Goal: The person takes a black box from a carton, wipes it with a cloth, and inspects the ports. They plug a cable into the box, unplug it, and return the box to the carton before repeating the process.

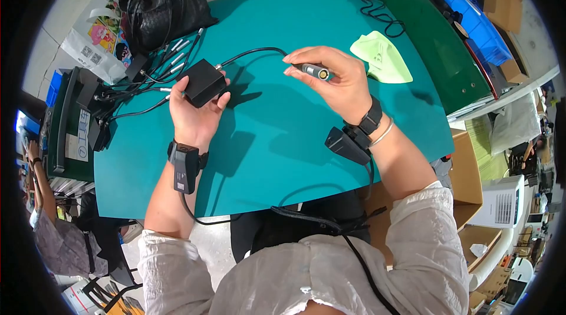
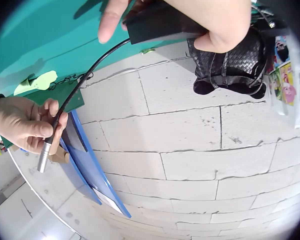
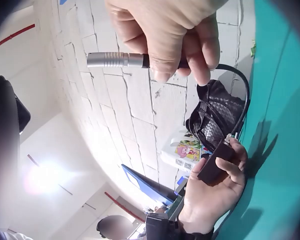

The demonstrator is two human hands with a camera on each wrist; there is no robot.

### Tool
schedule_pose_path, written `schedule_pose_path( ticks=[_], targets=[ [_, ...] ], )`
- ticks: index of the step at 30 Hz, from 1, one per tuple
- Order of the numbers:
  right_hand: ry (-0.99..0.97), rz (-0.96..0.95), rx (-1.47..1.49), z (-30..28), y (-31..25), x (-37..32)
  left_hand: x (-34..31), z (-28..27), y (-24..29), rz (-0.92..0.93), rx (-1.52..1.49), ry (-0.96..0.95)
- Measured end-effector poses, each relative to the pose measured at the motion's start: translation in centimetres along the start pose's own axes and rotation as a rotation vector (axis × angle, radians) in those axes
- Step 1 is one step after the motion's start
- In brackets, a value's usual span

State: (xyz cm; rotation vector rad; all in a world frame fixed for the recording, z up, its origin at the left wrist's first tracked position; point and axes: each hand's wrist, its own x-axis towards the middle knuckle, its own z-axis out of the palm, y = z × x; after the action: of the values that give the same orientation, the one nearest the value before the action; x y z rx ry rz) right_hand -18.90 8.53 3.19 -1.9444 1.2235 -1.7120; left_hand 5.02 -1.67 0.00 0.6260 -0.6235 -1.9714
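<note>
A small black box rests in the left hand, palm up, with thumb and fingers around its sides. From the box a black cable arcs over to the right hand. Thumb and fingers of the right hand pinch the cable near its silver round connector, whose end points away from the box. In the left wrist view the connector hangs below the right hand; in the right wrist view the connector sticks out past the fingertips, and the box lies in the left hand.
On the green table, more black boxes and cables with silver connectors lie at the left, beside a black woven bag and a printed paper bag. A light green cloth, a thin cable and blue bins are at the right.
</note>
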Motion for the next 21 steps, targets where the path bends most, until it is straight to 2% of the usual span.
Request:
schedule_pose_path(
  ticks=[10,21],
  targets=[
    [-0.084,-0.058,-0.114,0.00,-0.68,-0.13,0.12,-0.25,-0.07,-0.010,0.065,-0.044],
    [-0.102,-0.097,-0.113,0.29,-0.75,-0.34,0.11,0.01,-0.13,-0.022,0.036,-0.051]
  ],
)
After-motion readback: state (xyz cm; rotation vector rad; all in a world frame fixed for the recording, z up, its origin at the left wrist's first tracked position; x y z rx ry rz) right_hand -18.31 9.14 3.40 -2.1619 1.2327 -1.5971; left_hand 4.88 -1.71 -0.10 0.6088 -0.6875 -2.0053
